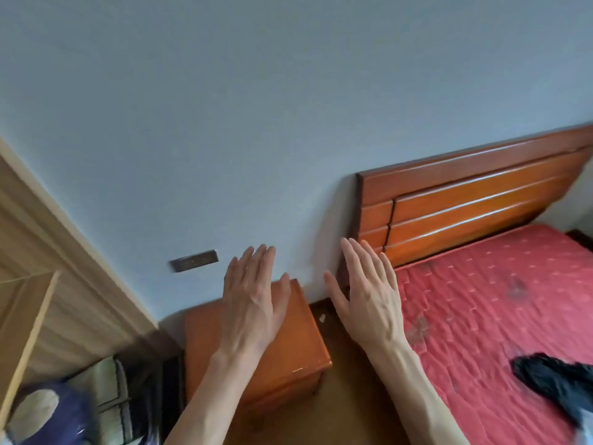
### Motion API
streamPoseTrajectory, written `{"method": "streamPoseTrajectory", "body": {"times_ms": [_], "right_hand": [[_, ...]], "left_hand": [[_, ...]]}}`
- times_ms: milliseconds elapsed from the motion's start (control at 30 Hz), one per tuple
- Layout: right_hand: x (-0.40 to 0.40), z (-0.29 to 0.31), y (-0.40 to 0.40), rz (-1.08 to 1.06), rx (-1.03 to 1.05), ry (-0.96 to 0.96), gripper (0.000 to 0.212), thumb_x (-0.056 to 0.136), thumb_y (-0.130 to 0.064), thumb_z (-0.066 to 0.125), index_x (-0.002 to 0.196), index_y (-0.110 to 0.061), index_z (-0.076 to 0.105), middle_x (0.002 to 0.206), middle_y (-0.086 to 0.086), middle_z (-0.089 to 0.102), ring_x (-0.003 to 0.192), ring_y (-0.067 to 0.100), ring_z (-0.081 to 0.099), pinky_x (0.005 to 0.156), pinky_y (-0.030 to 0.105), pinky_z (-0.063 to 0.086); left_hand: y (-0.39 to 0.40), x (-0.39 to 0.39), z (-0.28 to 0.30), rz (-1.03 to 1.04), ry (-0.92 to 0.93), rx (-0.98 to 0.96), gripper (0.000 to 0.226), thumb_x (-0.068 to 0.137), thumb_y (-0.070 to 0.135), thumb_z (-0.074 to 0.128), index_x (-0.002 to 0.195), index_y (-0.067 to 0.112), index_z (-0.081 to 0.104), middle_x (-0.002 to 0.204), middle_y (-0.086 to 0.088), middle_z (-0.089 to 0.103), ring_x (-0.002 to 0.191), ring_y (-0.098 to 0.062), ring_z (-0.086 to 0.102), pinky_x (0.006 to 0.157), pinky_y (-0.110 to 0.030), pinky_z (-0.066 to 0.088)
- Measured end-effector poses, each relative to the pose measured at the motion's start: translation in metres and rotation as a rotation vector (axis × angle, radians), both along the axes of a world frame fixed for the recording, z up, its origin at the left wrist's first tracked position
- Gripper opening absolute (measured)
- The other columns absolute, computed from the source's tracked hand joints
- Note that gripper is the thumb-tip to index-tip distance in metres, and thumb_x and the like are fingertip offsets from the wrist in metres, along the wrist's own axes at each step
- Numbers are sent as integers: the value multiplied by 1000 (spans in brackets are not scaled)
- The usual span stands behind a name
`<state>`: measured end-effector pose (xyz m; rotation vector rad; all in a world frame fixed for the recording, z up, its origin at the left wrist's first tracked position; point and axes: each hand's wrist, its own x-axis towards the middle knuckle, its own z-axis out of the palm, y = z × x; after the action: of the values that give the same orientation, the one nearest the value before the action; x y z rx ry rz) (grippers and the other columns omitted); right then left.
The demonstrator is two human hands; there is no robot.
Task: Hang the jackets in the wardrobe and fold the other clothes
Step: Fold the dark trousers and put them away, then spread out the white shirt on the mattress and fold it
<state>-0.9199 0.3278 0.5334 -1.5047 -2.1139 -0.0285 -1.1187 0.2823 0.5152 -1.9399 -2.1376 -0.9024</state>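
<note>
1. Left hand [250, 300] & right hand [369, 293]: fingers straight, released, grasping nothing.
2. Dark crumpled garment [558, 383] lies on red quilted bed [481, 300], far right of the fingertips.
3. Risk: small orange wooden nightstand [288, 348] under the fingers; a blind reach may knock it.

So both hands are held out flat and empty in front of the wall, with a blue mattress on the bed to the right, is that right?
Nearly. The left hand and right hand are indeed open and empty in front of the wall, but the mattress on the bed is red with a quilted pattern, not blue. The head view shows this.
</note>
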Motion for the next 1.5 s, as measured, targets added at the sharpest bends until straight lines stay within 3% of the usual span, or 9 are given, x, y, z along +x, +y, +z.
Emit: {"method": "streamPoseTrajectory", "body": {"times_ms": [167, 367, 767, 1067, 1367, 1500], "right_hand": [[123, 0, -14, -240, -24, -9, 63, 106, -52, 49, 158, -17, 41, 162, 2, 45, 156, 19, 31, 129, 44, 20], [262, 0, -53, -511, -50, 22, 63, 107, -52, 46, 157, -15, 43, 161, 4, 47, 153, 22, 36, 126, 48, 26], [480, -38, -144, -834, -82, 106, 61, 107, -50, 45, 156, -13, 45, 158, 5, 50, 152, 23, 38, 126, 46, 27], [575, -63, -190, -1036, -148, 157, 63, 106, -48, 46, 159, -14, 40, 162, 5, 45, 154, 22, 34, 129, 43, 20], [627, -84, -195, -1262, -207, 213, 59, 104, -39, 59, 155, -13, 46, 157, 8, 51, 149, 26, 43, 124, 49, 30], [660, -87, -192, -1357, -219, 219, 59, 105, -41, 55, 155, -12, 46, 157, 8, 50, 149, 26, 43, 125, 49, 29]], "left_hand": [[31, 121, 3, -216, -25, -20, 55, 109, 50, 36, 152, 17, 47, 154, -6, 53, 147, -24, 44, 123, -49, 34], [38, 263, 3, -464, -54, -40, 58, 109, 50, 35, 152, 14, 49, 153, -8, 54, 148, -25, 42, 121, -53, 36], [8, 493, -33, -749, -56, -133, 55, 108, 46, 39, 148, 12, 55, 151, -7, 56, 148, -23, 44, 125, -50, 30], [2, 609, -46, -946, -40, -129, 52, 108, 43, 40, 146, 13, 57, 150, -5, 58, 146, -20, 46, 124, -47, 32], [34, 709, -68, -1152, -33, -206, 55, 106, 43, 38, 144, 9, 58, 148, -7, 60, 144, -24, 49, 121, -52, 35], [51, 760, -79, -1263, -63, -191, 47, 106, 35, 51, 144, 8, 59, 146, -8, 61, 143, -25, 51, 121, -52, 37]]}}
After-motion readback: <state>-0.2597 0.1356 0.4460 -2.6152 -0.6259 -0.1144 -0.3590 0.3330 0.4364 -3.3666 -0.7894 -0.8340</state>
